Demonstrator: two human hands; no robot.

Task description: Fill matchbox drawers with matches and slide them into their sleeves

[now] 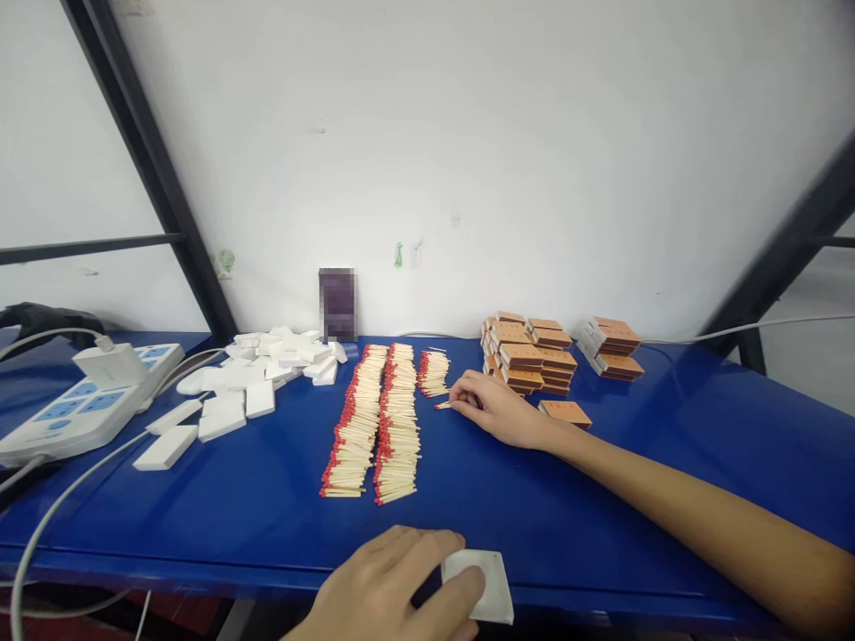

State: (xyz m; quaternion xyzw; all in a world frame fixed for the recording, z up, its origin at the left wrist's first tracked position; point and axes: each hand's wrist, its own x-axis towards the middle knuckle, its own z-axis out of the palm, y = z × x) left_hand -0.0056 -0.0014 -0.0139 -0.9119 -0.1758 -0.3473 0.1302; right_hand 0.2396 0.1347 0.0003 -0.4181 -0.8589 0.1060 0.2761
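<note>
Near the table's front edge, my left hand (397, 583) is closed on a white matchbox tray (495, 583), thumb across it and fingers along its far side. Farther in, my right hand (498, 408) pinches a match (442, 406) low over the blue table, its red head pointing left. Just beyond those fingertips lies a short row of red-headed matches (435, 372). Left of it run two long rows of matches, a middle row (399, 427) and a left row (357, 418), heads facing left. An orange matchbox (565, 412) lies beside my right wrist, partly hidden by it.
White matchbox trays (260, 392) are heaped at the left. Orange matchboxes (527, 352) stand stacked at the back, with a smaller stack (611, 343) farther right. A power strip (93, 401) with cables sits at far left. A dark blurred item (338, 304) leans on the wall.
</note>
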